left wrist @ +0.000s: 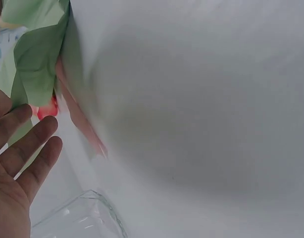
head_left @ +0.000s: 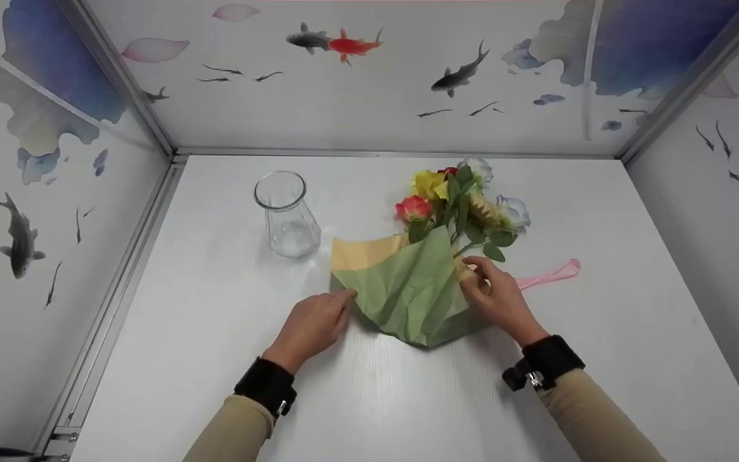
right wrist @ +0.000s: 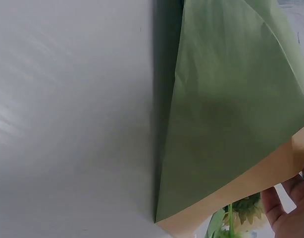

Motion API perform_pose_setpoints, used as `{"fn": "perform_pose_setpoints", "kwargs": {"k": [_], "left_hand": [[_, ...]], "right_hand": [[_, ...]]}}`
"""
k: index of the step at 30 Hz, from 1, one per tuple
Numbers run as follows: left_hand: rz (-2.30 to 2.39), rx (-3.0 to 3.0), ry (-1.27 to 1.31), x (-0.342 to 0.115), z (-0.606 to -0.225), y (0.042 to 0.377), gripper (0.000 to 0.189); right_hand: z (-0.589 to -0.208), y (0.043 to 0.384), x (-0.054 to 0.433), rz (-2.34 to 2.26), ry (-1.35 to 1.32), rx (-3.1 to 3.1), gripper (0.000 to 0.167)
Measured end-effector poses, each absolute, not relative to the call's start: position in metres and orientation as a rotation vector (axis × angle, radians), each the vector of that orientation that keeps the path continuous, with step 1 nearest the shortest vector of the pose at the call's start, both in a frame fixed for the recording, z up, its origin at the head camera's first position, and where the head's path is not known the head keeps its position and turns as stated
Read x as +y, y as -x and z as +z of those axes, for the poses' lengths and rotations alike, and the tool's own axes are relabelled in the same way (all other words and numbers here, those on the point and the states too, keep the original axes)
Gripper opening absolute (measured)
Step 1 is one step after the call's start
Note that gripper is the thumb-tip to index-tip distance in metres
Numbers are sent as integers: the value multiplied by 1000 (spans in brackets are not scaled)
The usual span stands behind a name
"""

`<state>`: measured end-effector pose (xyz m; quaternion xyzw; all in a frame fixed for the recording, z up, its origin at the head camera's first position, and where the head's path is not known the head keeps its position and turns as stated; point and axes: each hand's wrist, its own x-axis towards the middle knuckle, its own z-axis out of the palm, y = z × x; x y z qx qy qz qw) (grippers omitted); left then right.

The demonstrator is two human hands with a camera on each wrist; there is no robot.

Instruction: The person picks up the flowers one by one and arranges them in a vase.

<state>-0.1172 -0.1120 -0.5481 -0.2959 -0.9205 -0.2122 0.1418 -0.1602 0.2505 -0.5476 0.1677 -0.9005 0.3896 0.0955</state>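
A sheet of green wrapping paper [head_left: 401, 295] with a tan border lies crumpled in the middle of the white table. Artificial flowers [head_left: 430, 186] in yellow, red and pale blue stick out of its far side, their lower stems hidden under the paper. My left hand [head_left: 312, 324] pinches the paper's left edge between thumb and forefinger; in the left wrist view the other fingers [left wrist: 35, 141] are spread. On the right side, my right hand [head_left: 501, 298] pinches the tan border near the stems. The right wrist view shows its fingers [right wrist: 273, 206] at that border.
A clear glass vase [head_left: 292, 228] stands upright at the back left of the table. To the right, a pink ribbon [head_left: 555, 273] sticks out from behind my right hand. Printed panels [head_left: 382, 102] wall in the table's back and sides.
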Motion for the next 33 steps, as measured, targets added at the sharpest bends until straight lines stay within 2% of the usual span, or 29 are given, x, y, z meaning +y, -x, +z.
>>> {"fn": "perform_pose_setpoints", "kwargs": {"k": [7, 14, 19, 26, 33], "left_hand": [[-590, -2682, 794, -126, -553, 114, 18], [-583, -2744, 733, -135, -558, 112, 14], [-568, -2861, 675, -136, -559, 115, 17], [-615, -2927, 649, -128, -556, 127, 18], [-621, -2956, 640, -116, -550, 139, 31]], "right_hand": [[-557, 151, 256, 953, -705, -2614, 43], [-562, 145, 259, 1049, -675, -2677, 71], [-563, 144, 262, 1135, -638, -2734, 69], [-564, 143, 267, 1441, -369, -2867, 63], [-567, 142, 266, 1406, -275, -2850, 54]]}}
